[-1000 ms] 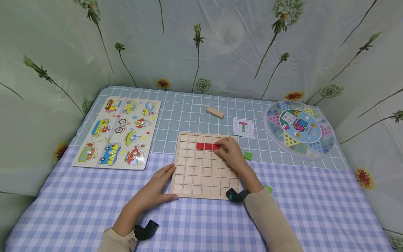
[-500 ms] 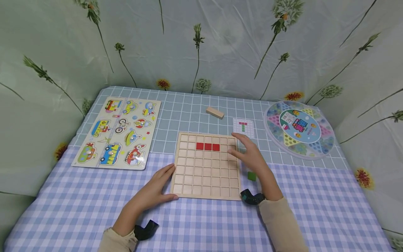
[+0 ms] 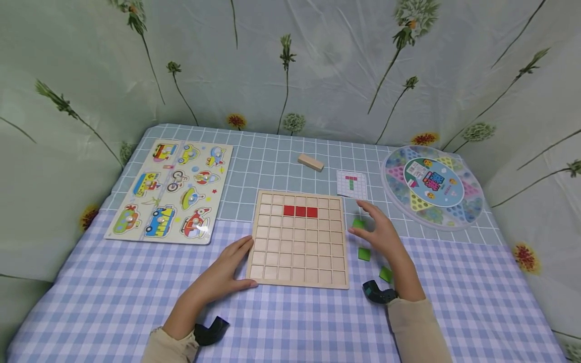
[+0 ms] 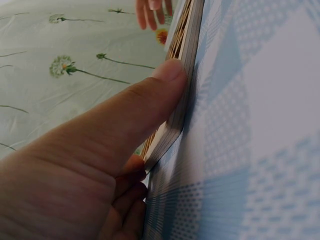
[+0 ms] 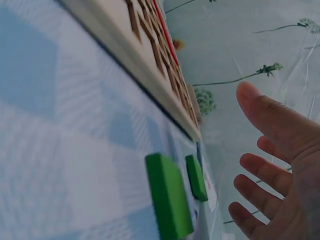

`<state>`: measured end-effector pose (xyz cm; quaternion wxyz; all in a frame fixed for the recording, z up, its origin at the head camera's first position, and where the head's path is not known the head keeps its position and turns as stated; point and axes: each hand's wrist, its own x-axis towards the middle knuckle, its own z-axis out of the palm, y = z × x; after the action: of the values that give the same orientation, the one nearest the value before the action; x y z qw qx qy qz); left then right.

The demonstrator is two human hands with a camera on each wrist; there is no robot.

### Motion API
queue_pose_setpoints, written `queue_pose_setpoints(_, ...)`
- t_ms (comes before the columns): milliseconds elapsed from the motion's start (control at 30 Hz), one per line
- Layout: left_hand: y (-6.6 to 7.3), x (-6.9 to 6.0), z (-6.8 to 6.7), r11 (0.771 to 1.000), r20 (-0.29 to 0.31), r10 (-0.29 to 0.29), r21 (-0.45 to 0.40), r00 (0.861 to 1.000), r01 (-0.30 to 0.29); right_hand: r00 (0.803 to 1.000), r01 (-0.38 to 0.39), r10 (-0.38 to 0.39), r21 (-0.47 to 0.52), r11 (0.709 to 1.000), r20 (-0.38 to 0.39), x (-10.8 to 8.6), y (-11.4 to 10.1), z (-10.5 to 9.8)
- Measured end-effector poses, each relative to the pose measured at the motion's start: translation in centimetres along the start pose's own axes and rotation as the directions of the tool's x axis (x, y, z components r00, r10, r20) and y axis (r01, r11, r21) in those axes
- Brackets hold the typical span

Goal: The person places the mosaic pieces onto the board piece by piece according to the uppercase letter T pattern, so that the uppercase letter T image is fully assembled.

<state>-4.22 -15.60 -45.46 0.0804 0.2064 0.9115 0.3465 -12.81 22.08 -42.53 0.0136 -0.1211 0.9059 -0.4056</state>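
Note:
A light wooden grid board [image 3: 297,252] lies flat in the head view. Three red square tiles [image 3: 300,212] sit side by side in its second row from the far edge. At the near left corner rests my left hand [image 3: 227,269], its straight thumb [image 4: 160,80] touching the front edge and its fingers along the left side. My right hand [image 3: 386,234], fingers spread and holding nothing, hovers right of the board. Around it lie green square tiles: one [image 3: 358,223] partly behind the fingers, one [image 3: 364,254] nearer, one [image 3: 385,274] beside the wrist.
A printed pattern card [image 3: 351,185] showing a T lies beyond the board's right corner, near a small wooden block [image 3: 310,162]. A vehicle puzzle board [image 3: 172,191] is at left, a round game box [image 3: 433,186] at right. Floral cloth hangs behind.
My right hand has let go of the rightmost red tile and moved right, off the board to the green tiles. My left hand has stayed at its corner.

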Motion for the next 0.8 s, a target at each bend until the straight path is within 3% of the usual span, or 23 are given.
queue_pose_setpoints(467, 0.1, 0.0, -0.1, 1.000, 0.020, -0.014, -0.008, 1.000, 0.014, 0.981, -0.165, 0.169, -0.047, 0.985, 0.097, -0.3, 1.6, 0.3)
queue_pose_setpoints(800, 0.1, 0.0, -0.1, 1.000, 0.002, 0.002, -0.002, 1.000, -0.002, 0.987, -0.119, 0.128, -0.094, 0.988, 0.096, -0.2, 2.1, 0.5)
